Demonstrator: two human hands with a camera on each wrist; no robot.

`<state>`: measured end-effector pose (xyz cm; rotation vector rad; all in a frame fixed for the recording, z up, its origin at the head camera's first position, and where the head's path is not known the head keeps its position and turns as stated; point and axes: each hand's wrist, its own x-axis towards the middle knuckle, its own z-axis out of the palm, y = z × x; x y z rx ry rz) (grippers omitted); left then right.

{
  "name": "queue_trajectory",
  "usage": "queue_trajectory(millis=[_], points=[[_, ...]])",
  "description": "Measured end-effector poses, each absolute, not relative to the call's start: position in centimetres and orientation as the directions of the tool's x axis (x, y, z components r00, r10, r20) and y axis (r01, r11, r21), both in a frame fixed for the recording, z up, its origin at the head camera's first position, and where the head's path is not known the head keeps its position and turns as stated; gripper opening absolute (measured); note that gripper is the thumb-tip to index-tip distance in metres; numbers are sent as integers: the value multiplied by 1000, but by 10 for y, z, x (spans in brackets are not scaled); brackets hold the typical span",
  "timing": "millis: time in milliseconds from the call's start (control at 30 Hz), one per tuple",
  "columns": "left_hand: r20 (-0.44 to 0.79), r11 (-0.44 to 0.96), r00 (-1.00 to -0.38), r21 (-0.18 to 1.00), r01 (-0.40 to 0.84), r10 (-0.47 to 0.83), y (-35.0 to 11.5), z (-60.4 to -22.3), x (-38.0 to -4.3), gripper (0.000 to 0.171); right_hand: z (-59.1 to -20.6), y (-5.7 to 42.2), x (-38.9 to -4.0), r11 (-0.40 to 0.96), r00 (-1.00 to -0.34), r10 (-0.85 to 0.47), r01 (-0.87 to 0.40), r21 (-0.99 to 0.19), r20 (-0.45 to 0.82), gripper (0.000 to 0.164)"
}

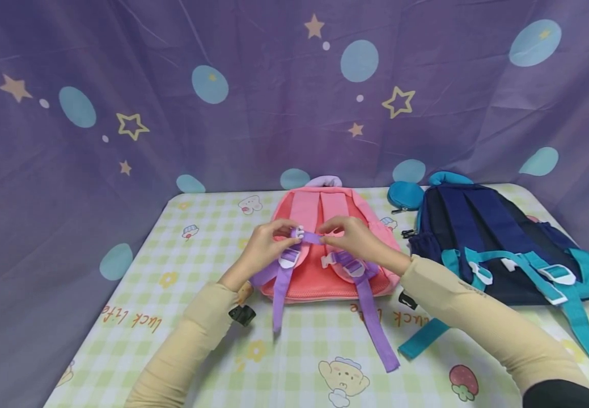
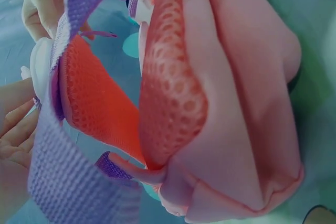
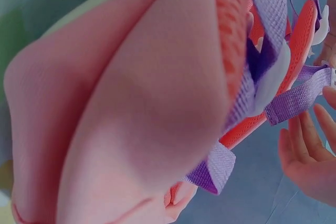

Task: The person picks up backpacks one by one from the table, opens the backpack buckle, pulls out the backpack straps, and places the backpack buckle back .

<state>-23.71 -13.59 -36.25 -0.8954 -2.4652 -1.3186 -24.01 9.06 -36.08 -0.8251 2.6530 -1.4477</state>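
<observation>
A pink backpack (image 1: 371,226) lies on the table with its shoulder straps facing up. Above its straps, my left hand (image 1: 266,246) pinches a purple strap at a small white buckle (image 1: 300,233). The other end of this purple strap (image 1: 312,237) is between the thumb and fingers of my right hand (image 1: 352,238). A white clip (image 1: 328,260) hangs from the right shoulder strap, apart from the buckle. White adjusters (image 1: 289,258) sit on both shoulder straps, with purple webbing tails (image 1: 376,323) trailing onto the table. In the right wrist view the purple strap (image 3: 296,100) runs by the right fingers.
To the right lies a navy backpack (image 1: 483,226) with teal straps (image 1: 580,323) spread over the table edge side. A round teal pouch (image 1: 405,195) is beside it. The checked tablecloth (image 1: 187,272) covers the table, and a purple curtain (image 1: 284,113) hangs behind.
</observation>
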Motion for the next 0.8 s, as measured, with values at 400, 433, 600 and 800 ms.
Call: queue_trajectory(millis=[400,433,600,800], points=[[440,388,-772,683,619,458,-131,-370,-236,24,-366,87,-243,422,-856,-480,-416,-806,191,20],[442,386,-770,682,622,460,-131,-370,-236,24,-366,87,-244,427,-855,-482,-420,-801,191,20],[438,370,-766,691,621,470,-129,-372,-236,25,-369,87,-244,439,-852,-491,-422,-793,182,18],[404,371,-779,711,597,480,-127,-373,-233,26,-370,87,-244,430,-841,-510,-431,-793,181,14]])
